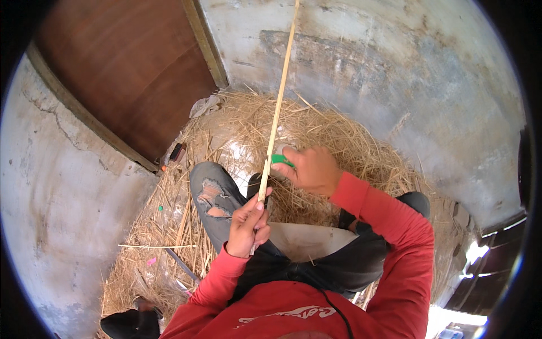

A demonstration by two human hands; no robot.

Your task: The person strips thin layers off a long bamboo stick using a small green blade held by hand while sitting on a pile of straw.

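Observation:
A long, pale strip of split bamboo or wood (282, 90) rises from my lap toward the wall. My left hand (245, 230) is closed around its lower end, thumb along the strip. My right hand (314, 170) grips a green-handled knife (281, 161) beside the strip, a little above the left hand. A short dark part of the knife touches or overlaps the strip's edge; the rest of the blade cannot be made out. Across my lap, between the bent legs, lies a pale, flat piece (310, 239).
Shavings and thin strips (344, 133) cover the floor around my legs. On the left lie a thin stick (158, 246), a long metal blade (183, 263) and a black cloth-like item (131, 324). A brown door (130, 68) and stained walls (384, 73) stand close in front.

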